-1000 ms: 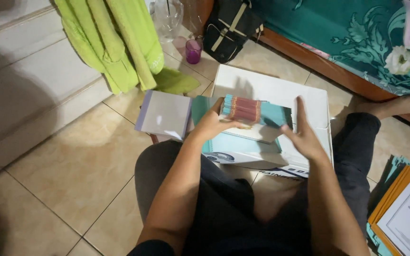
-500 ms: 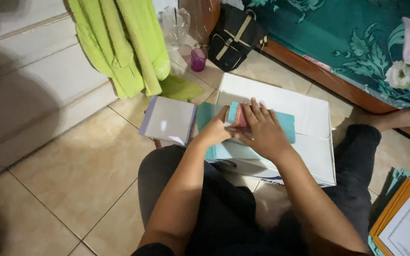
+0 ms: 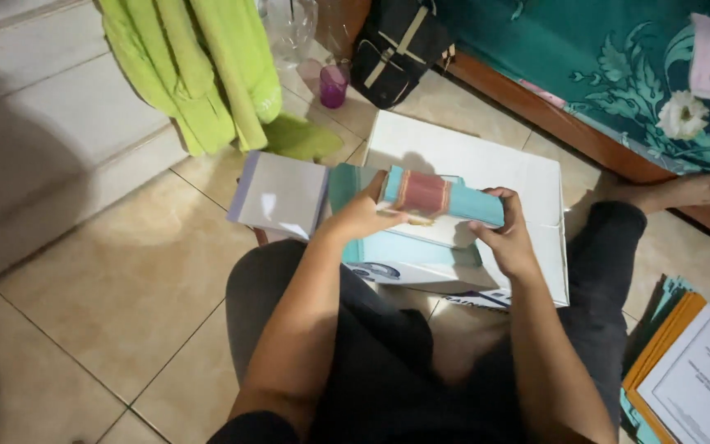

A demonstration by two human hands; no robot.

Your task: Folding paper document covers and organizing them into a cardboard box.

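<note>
Bare floor (image 3: 100, 312) lay open to the left. Ahead, a black bag (image 3: 400, 49), purple cup (image 3: 333, 85) and hanging green cloth (image 3: 207, 74) crowded the way; folders (image 3: 684, 370) blocked the right.

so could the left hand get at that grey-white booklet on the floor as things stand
Probably yes. The booklet lies open to view just left of the left hand, with nothing on or before it. But that hand now grips the teal bundle, shared with the right hand, so it must let go first.

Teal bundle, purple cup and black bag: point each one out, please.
Teal bundle (image 3: 445, 200), head view, on its reddish-brown band, held between both hands.
Purple cup (image 3: 333, 85), head view, on its side wall.
Black bag (image 3: 400, 48), head view, on its front panel beside the tan strap.
</note>
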